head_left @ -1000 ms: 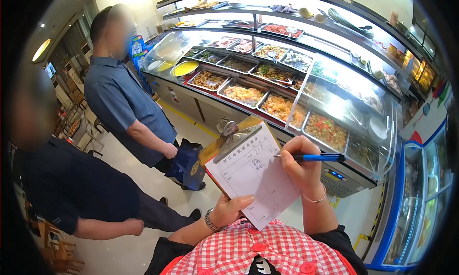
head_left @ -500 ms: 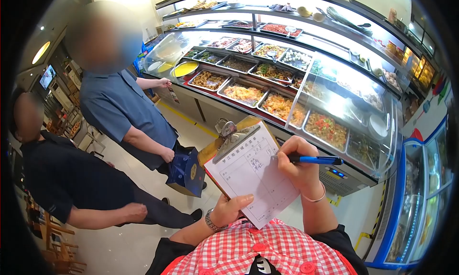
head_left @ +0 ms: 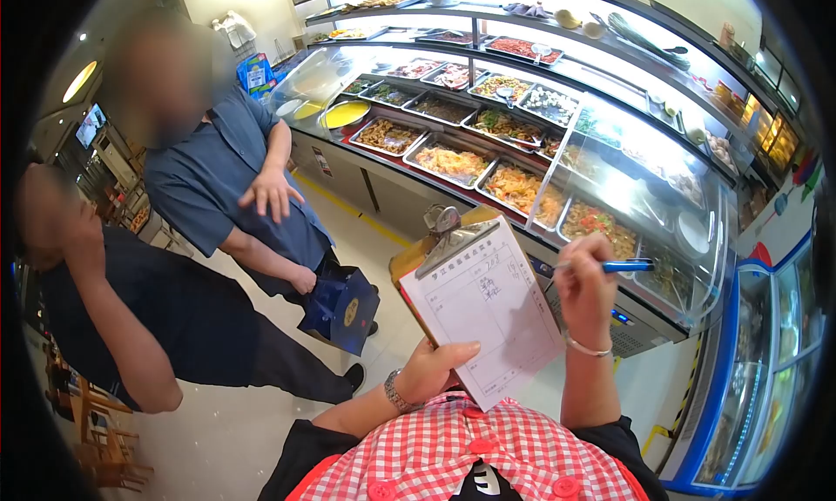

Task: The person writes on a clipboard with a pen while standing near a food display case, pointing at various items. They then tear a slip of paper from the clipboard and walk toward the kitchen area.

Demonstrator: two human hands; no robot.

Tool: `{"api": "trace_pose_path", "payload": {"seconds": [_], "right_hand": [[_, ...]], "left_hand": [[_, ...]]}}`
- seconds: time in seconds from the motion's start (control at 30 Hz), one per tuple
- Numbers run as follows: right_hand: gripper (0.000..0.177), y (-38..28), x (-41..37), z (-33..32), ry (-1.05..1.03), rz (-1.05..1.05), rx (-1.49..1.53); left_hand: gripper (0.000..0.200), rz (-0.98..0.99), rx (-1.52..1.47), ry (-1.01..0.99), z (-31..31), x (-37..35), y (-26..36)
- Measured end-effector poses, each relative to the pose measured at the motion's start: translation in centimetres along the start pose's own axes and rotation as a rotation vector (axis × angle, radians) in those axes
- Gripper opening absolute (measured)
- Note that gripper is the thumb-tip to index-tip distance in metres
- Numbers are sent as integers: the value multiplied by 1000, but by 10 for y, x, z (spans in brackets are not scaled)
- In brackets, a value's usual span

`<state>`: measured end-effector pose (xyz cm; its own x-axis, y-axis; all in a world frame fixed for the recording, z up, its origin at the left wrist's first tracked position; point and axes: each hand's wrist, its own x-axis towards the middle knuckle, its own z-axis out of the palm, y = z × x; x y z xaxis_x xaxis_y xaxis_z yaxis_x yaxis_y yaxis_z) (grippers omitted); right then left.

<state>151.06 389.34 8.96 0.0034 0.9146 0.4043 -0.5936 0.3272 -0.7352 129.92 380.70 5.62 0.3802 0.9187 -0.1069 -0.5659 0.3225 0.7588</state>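
My left hand (head_left: 433, 369) grips a clipboard (head_left: 409, 262) by its lower left edge, the thumb lying over the paper. Under the metal clip (head_left: 446, 231) sits a white printed form (head_left: 488, 327) with handwriting in its upper part. My right hand (head_left: 589, 288) is closed around a blue pen (head_left: 629, 265), held just off the right side of the form. The pen's tip is hidden behind my fingers or too small to make out.
Ahead stands a lit glass food counter (head_left: 383, 166) with several trays of dishes (head_left: 453, 160). At left are a person in a blue-grey shirt (head_left: 205, 188) holding a dark blue bag (head_left: 340, 314), and another in black (head_left: 174, 318). A blue-framed fridge (head_left: 723, 388) stands right.
My right hand and the pen have lifted off the paper to the right. The clipboard has shifted slightly right. The person in black has raised a hand toward the head; the other person's free hand moved inward.
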Motion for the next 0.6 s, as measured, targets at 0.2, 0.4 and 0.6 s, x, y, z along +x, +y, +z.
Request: {"api": "trace_pose_path", "payload": {"seconds": [0.2, 0.4, 0.6], "right_hand": [[22, -2, -10, -4, 146, -8, -510], [29, 31, -62, -7, -42, 288, -508], [28, 37, -72, -7, 104, 561, -117]], "left_hand": [[45, -47, -78, 35, -5, 2, 1], [46, -52, -95, 9, -18, 3, 5], [43, -38, -174, 74, -26, 8, 10]]}}
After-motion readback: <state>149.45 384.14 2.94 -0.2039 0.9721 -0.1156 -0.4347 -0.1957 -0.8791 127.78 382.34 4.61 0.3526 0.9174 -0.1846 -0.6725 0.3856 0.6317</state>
